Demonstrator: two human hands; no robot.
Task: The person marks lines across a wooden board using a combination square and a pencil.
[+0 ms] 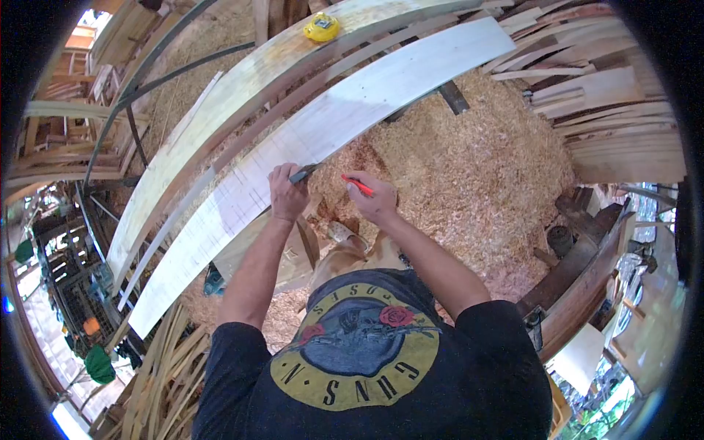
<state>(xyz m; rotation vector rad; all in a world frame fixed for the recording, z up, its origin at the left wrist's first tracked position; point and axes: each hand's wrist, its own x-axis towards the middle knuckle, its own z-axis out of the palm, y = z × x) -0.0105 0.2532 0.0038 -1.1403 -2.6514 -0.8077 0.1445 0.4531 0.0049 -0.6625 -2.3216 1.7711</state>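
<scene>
My left hand (288, 192) is closed around a small dark grey tool (301, 175) with a narrow dark end pointing right; its exact kind does not show. That hand is at the near edge of a long, curved pale board (323, 132), which has several thin lines drawn across its left half. Just to the right, my right hand (377, 201) grips a bright red pen-like marker (358, 184), its tip toward the board and apart from it. Between the two hands, wood shavings show below.
Beyond the pale board runs a thicker curved timber (220, 136) with a yellow tape measure (321, 28) on it. Wood shavings (469, 183) cover the floor. Stacked planks (616, 110) stand at the upper right, loose strips (165, 374) at the lower left.
</scene>
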